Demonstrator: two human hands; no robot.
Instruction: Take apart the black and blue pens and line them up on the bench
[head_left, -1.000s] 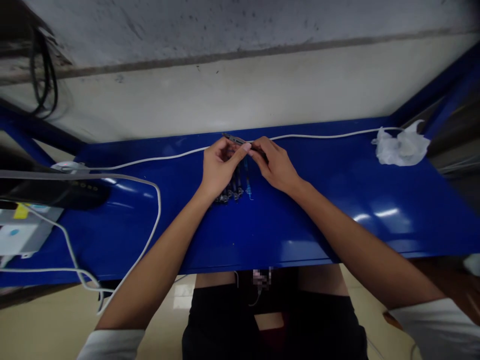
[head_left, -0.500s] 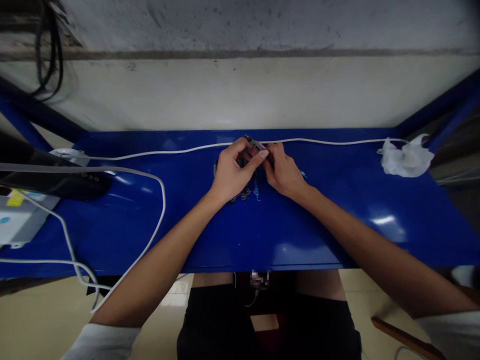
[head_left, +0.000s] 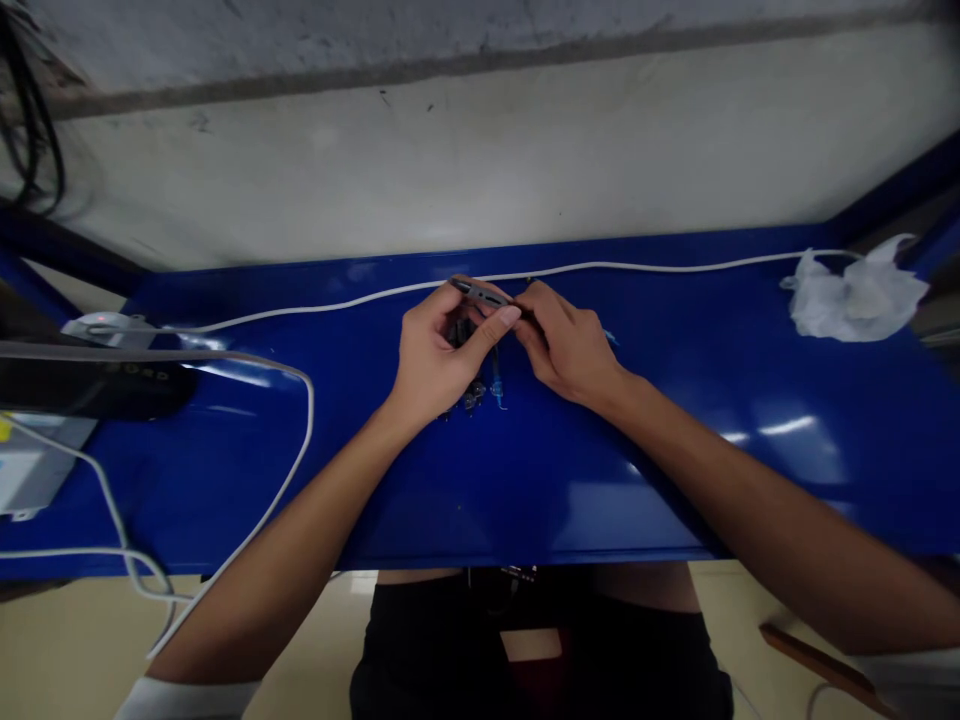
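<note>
My left hand (head_left: 431,360) is closed around a small grey flat device (head_left: 480,293) with dark slots along its edge, held above the tabletop. The thumb presses on its near side. At the device's right end, the fingertips of my right hand (head_left: 574,345) are pinched together; what lies between them is hidden. Below my left hand, several small dark parts (head_left: 472,395) with clear or shiny ends lie on the blue table (head_left: 465,500). Beside them is a thin piece with a blue end (head_left: 497,388). A bit of light blue (head_left: 610,338) shows behind my right hand.
A white cable (head_left: 360,300) runs along the table's back, and another grey-white cable (head_left: 307,430) loops near my left forearm. On the left are a black cylinder-like object (head_left: 112,388) and a white box (head_left: 37,475). A crumpled white plastic bag (head_left: 851,295) sits at the right.
The grey device has turned so its slotted edge lies flatter and faces me more. Both hands stay together around it. The whole view has shifted and tilted slightly.
</note>
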